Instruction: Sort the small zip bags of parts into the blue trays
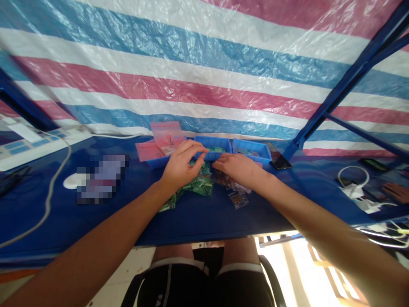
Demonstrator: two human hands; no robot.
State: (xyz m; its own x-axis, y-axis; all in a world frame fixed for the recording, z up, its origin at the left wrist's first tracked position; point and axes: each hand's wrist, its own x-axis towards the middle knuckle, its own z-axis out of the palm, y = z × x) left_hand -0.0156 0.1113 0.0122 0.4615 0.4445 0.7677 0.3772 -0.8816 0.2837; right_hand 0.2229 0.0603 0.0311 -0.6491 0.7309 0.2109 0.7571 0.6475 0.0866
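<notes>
My left hand hovers over the left side of a pile of small clear bags with green pieces. Its fingers are bent, and a narrow gap shows between thumb and forefinger, with nothing visible in it. Over small clear bags with brown pieces, my right hand has its fingers bent down and close together. Its thumb and whatever the fingertips may hold are hidden. Just beyond the hands stand a blue bin and another blue bin, both with small bags inside.
Red zip bags lie on a third blue bin at the left. A dark phone rests right of the bins. On the blue table are a white round object, a white cable and a small brown-filled bag.
</notes>
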